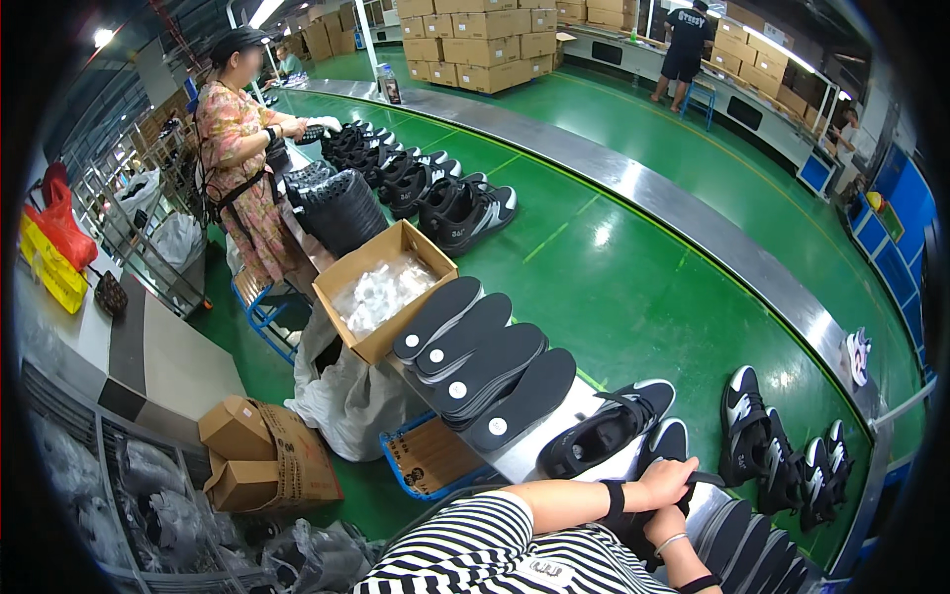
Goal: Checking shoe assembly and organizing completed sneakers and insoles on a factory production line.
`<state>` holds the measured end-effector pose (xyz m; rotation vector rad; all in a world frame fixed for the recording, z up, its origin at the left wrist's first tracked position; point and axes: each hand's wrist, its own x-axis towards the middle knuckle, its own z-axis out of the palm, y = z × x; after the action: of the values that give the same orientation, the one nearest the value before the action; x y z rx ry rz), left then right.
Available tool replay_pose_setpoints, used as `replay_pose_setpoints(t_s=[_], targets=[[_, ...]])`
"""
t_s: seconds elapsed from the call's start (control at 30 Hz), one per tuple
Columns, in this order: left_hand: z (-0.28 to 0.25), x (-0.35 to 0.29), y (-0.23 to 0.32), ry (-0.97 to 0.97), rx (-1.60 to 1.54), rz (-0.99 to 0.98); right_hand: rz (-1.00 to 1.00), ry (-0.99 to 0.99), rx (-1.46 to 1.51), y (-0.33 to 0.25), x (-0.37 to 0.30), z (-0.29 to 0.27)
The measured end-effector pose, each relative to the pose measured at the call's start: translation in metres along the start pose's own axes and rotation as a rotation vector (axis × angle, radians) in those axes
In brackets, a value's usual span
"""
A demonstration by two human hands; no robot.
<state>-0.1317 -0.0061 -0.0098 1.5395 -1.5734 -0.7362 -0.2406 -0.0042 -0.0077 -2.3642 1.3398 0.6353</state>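
Observation:
My left hand (pixel 669 483) is closed around a dark flat piece (pixel 706 478) that looks like an insole; one end juts past the fingers. Just below it, my right hand (pixel 664 525) is curled close against a black shoe (pixel 665 444), whose grey-white toe points away from me. Both hands cover much of that shoe, and what the right fingers grip is hidden. To the left lies another black-and-white shoe (pixel 606 434). Beyond it sit stacks of black insoles (pixel 495 371) with white round stickers. More insoles (pixel 737 540) are lined up beside my right forearm.
An open carton (pixel 421 243) of clear plastic bits stands past the insoles. Several finished-looking shoes (pixel 757 426) rest on the green surface at right. A co-worker (pixel 242 148) handles shoes at far left. Cartons (pixel 267 455) and a blue-framed stool (pixel 435 455) are on the floor.

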Motion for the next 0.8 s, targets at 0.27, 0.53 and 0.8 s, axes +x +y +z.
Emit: replay_pose_setpoints(t_s=[0.27,0.53,0.8], targets=[[0.001,-0.003,0.0,0.013,0.003,0.003,-0.1,-0.09,0.015,0.019,0.014,0.021],[-0.002,-0.005,0.002,0.053,-0.001,0.025,-0.304,-0.315,-0.51,0.011,0.02,0.016],[-0.006,-0.005,0.005,0.061,0.022,0.014,-0.09,-0.401,-0.485,-0.005,0.008,-0.001]])
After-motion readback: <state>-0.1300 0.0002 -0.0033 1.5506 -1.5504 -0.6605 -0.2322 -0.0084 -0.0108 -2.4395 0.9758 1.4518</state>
